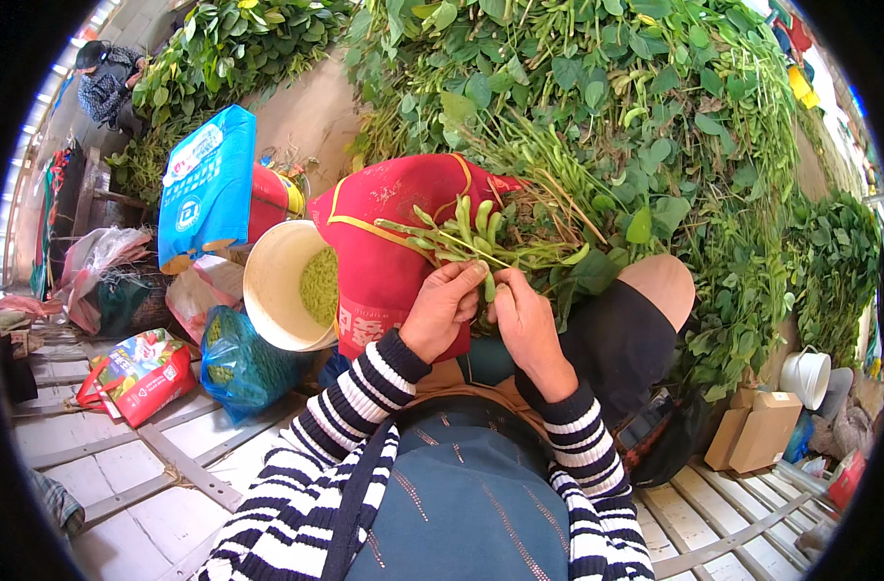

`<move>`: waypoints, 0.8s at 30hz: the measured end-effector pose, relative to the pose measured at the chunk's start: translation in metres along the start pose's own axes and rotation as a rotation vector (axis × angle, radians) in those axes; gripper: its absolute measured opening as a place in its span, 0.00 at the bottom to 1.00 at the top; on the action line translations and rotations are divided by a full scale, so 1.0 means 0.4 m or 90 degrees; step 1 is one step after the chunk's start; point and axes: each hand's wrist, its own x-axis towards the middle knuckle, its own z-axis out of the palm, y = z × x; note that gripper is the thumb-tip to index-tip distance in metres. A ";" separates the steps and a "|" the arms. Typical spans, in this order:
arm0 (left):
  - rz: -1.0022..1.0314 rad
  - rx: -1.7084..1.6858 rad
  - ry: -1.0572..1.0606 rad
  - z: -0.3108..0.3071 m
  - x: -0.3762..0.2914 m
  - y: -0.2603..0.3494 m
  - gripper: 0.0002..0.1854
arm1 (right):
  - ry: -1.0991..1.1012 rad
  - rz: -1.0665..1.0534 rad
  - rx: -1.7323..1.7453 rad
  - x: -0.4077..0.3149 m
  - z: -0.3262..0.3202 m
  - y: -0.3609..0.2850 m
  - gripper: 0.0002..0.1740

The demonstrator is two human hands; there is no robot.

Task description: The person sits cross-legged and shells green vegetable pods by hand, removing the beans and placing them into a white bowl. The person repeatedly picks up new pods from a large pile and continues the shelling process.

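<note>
My left hand (445, 305) grips the stem of a soybean plant (471, 229) that carries several plump green pods, above my lap. Close beside it, my right hand (525, 319) has its fingers curled at the same stalk, by a hanging green pod (490, 286); whether it pinches pod or stem is hard to tell. A red cloth (391, 218) with yellow trim covers my knee. Left of the cloth a white bucket (278, 283) leans with shelled green beans (320, 287) inside. Cut soybean stalks (558, 160) lie just beyond my hands.
A large heap of leafy bean plants (631, 94) fills the area ahead. At the left are a blue bag (209, 189), a blue plastic bag (242, 363) and a red shopping bag (144, 374). A cardboard box (754, 432) and white pail (806, 378) stand right. Another person (106, 87) sits far left.
</note>
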 end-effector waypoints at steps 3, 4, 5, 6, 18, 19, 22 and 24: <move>0.058 0.124 0.053 0.006 0.003 -0.011 0.06 | -0.086 0.059 0.156 -0.003 -0.015 -0.015 0.13; 0.075 0.166 0.075 0.009 0.001 -0.014 0.06 | -0.081 0.070 0.165 -0.002 -0.006 -0.007 0.12; 0.071 0.173 0.062 0.007 0.001 -0.015 0.06 | -0.070 0.052 0.157 0.001 0.004 0.007 0.12; 0.067 0.179 0.049 0.003 0.002 -0.016 0.07 | -0.061 0.033 0.149 0.003 0.015 0.024 0.11; -0.009 0.255 -0.076 -0.043 -0.004 0.033 0.08 | -0.117 0.052 0.187 0.018 0.031 0.057 0.11; 0.008 0.280 -0.069 -0.041 -0.006 0.026 0.08 | -0.084 0.001 0.097 0.019 0.030 0.054 0.11; 0.025 0.308 -0.057 -0.035 -0.008 0.026 0.07 | -0.064 0.023 -0.194 0.028 -0.006 0.001 0.12; 0.011 0.288 -0.066 -0.024 -0.014 0.033 0.07 | 0.052 -0.046 -0.161 0.026 -0.020 -0.055 0.13</move>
